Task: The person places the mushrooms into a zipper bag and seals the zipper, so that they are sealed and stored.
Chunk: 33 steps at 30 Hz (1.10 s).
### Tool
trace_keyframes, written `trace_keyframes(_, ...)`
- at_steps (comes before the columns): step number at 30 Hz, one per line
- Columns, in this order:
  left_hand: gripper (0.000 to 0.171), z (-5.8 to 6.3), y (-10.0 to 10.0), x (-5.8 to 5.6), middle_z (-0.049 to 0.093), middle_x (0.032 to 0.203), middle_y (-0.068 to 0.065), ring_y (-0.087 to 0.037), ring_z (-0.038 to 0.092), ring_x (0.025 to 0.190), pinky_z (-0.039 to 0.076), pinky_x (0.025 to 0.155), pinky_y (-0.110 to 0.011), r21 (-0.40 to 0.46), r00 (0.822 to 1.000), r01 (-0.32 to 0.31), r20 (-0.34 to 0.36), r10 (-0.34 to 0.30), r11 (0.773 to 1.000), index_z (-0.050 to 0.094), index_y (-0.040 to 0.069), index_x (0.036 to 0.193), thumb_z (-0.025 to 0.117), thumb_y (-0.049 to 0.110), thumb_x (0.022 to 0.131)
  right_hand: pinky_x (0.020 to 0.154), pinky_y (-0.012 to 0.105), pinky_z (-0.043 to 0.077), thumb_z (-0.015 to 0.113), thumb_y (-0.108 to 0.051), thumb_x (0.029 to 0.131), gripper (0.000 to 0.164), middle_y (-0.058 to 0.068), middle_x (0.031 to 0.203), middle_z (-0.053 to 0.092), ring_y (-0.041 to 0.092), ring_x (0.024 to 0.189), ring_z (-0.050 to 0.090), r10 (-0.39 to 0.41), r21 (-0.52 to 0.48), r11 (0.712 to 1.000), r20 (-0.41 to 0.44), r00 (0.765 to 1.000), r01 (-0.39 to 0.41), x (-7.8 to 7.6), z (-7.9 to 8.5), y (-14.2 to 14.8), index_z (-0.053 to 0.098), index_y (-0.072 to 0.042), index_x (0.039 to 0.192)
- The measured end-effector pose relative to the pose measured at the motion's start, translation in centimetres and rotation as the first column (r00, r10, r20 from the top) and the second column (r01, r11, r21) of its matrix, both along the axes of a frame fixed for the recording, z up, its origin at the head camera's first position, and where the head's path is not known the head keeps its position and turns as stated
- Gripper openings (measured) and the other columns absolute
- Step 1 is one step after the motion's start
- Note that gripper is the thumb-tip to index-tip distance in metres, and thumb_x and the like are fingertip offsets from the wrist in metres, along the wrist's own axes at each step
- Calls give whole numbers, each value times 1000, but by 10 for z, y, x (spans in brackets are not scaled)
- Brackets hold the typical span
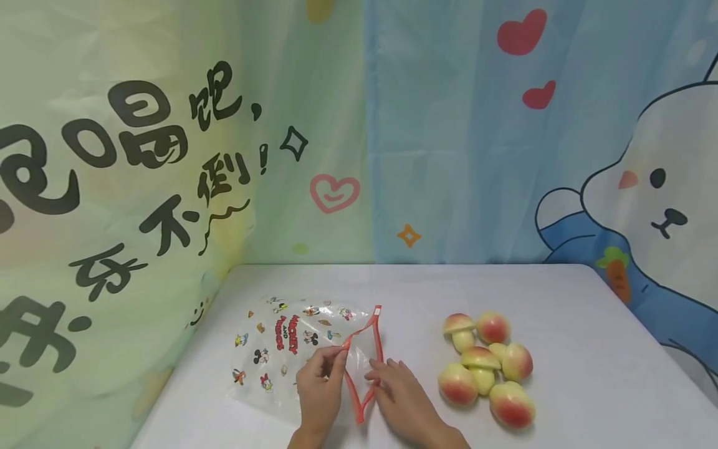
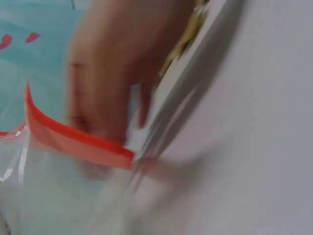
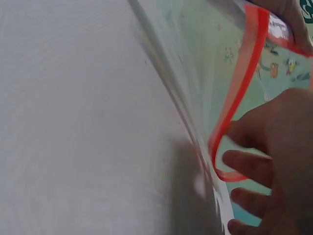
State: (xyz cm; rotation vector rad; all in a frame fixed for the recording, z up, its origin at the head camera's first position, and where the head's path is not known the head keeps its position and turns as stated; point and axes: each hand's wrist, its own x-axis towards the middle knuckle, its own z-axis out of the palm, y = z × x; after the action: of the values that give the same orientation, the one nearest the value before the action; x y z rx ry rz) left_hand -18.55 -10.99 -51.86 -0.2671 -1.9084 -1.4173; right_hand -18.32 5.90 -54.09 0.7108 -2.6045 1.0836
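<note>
Two bare hands work close together, the left pinching and the right loosely spread.
The person's left hand [image 1: 321, 391] rises from the bottom edge of the head view, its left wrist [image 1: 308, 435] below it and its back partly toward the camera; the thumb [image 1: 339, 369] and index finger [image 1: 327, 353] meet at the tips in a pinch, leaving a small gap behind them. The right hand [image 1: 405, 397] slants in from the lower right, its right wrist [image 1: 445, 432] low and its back turned up, fingers pointing left toward the other hand. The right wrist view shows its fingers [image 3: 248, 166] slightly bent and apart.
</note>
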Motion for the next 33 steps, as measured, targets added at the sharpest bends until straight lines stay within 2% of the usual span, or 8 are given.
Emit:
trace_keyframes(5, 12, -7, 11, -1, 67, 69, 0, -2, 51, 54, 42, 46, -17, 15, 999, -34, 17, 34, 999, 69, 7, 87, 73, -3, 82, 103, 44, 42, 74, -7, 80, 26, 1, 123, 66, 25, 119, 58, -143, -31, 990, -104, 984, 140, 5, 22, 8, 72, -17, 104)
trace_keyframes(9, 9, 6, 17, 7, 67, 69, -1, -4, 52, 55, 44, 47, -18, 47, 998, -30, 52, 28, 998, 68, 2, 86, 71, -6, 82, 90, 43, 46, 83, -5, 70, 34, 4, 113, 67, 27, 107, 60, -370, -86, 929, -205, 906, 360, 19, 47, 33, 73, -14, 102)
trace_keyframes(12, 9, 19, 19, 13, 67, 70, -3, -6, 52, 54, 44, 48, -18, 37, 999, -22, 36, 21, 999, 67, 1, 86, 70, -7, 83, 81, 44, 43, 85, -5, 65, 39, 7, 105, 64, 32, 97, 57, -495, -87, 869, -176, 851, 487, 28, 57, 55, 72, -11, 102)
trace_keyframes(15, 10, 27, 17, 14, 66, 70, -3, -6, 51, 54, 43, 48, -17, 18, 999, -33, -7, 33, 999, 67, 0, 86, 70, -9, 82, 78, 46, 41, 82, -7, 68, 38, 11, 104, 63, 35, 95, 55, -542, -21, 839, -95, 835, 543, 31, 58, 71, 72, -8, 105)
trace_keyframes(19, 12, 27, 15, 13, 65, 69, -2, -6, 50, 54, 41, 47, -17, -1, 998, -44, -46, 44, 999, 66, 0, 87, 70, -10, 82, 84, 51, 43, 75, -11, 72, 37, 15, 110, 65, 39, 102, 55, -552, 47, 834, 19, 834, 550, 31, 55, 80, 72, -7, 108)
trace_keyframes(23, 13, 26, 13, 12, 63, 68, -2, -6, 51, 55, 42, 48, -17, -4, 997, -61, -51, 60, 998, 66, 0, 87, 69, -12, 81, 91, 53, 43, 76, -12, 74, 37, 16, 115, 65, 40, 108, 55, -524, 88, 851, 80, 848, 518, 30, 50, 79, 71, -7, 111)
trace_keyframes(29, 16, 29, 12, 12, 61, 68, -4, -7, 51, 56, 43, 48, -17, -17, 996, -61, -62, 60, 998, 64, -2, 87, 67, -15, 79, 93, 51, 45, 81, -13, 75, 40, 11, 115, 65, 35, 110, 59, -433, 65, 900, 36, 901, 431, 28, 39, 67, 69, -8, 114)
trace_keyframes(33, 17, 29, 10, 9, 59, 68, -5, -6, 50, 57, 43, 48, -18, -39, 997, -75, -24, 74, 996, 63, -2, 87, 66, -17, 78, 93, 49, 47, 83, -11, 73, 48, 9, 116, 63, 31, 110, 60, -375, 43, 926, 9, 927, 374, 21, 27, 56, 67, -10, 118)
